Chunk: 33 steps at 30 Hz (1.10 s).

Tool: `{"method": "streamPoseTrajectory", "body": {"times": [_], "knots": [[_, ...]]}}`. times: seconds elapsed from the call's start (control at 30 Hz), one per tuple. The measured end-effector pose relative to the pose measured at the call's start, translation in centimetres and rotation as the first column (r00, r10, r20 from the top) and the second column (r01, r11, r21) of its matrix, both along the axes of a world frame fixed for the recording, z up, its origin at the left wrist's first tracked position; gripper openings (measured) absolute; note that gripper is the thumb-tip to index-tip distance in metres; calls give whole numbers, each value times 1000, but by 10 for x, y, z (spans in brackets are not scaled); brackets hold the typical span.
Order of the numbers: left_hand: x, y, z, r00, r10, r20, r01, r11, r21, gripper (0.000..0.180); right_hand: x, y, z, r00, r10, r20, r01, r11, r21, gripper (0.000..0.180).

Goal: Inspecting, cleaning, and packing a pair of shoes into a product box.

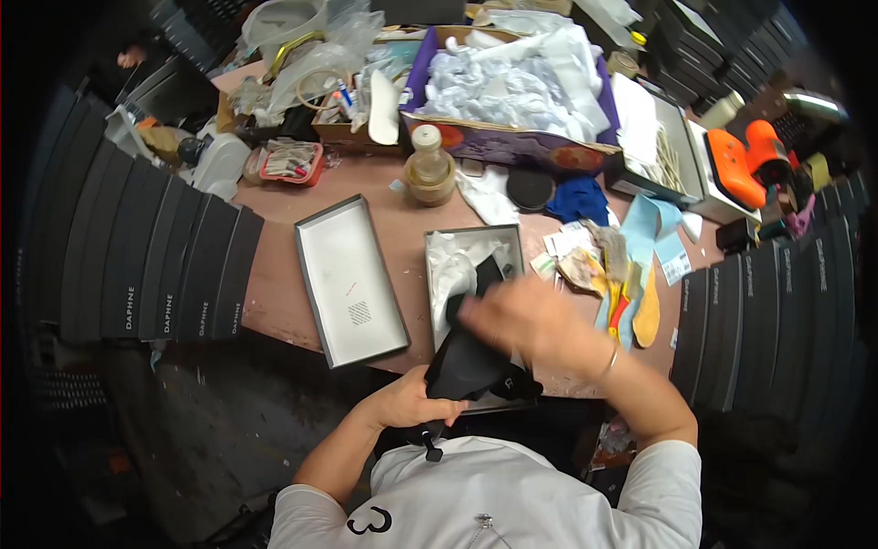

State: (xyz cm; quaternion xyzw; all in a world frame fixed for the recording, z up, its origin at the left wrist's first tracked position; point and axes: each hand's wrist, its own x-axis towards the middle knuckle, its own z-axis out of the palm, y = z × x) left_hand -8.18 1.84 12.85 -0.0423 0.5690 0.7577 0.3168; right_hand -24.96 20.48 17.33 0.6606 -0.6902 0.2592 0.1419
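My left hand [409,401] is closed round a black shoe [462,366] in front of my chest; a slim heel-like piece sticks out below the fingers. Over the shoe's upper end is my right hand [540,325], smeared by motion, its fingers and any grip unclear. Beneath both lies an open shoe box [519,240] with white tissue paper [450,271] inside. More black material shows in the box beside the shoe, partly hidden by my right hand. The box's lid [346,274] rests inside up, left of it.
Stacked dark shoe boxes [174,247] wall the left side, and more boxes [750,320] the right. A bottle [428,169], a purple carton [512,137] of crumpled paper and an orange tool [734,171] stand at the back. Yellow-handled pliers [625,297] lie right of the box.
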Motion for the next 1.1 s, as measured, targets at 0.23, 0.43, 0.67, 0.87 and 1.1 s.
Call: {"method": "streamPoseTrajectory", "body": {"times": [0.23,0.43,0.67,0.87,1.1], "knots": [[13,4,13,986,-59,-159,36,989,-141,12,48,24,10,994,-51,94,67,981,-181,32],[27,-1,19,996,58,-65,-53,996,78,28,68,38,19,978,-139,158,178,947,-268,32],[3,-62,42,983,113,-147,-155,936,-316,24,31,87,-47,657,-398,640,509,861,13,40],[-43,-101,6,622,-586,-520,-652,-19,-758,76,120,67,-43,691,-580,430,111,674,730,58],[7,-20,-41,979,162,-123,-194,923,-332,48,81,82,-19,368,-413,833,288,902,321,34]]}}
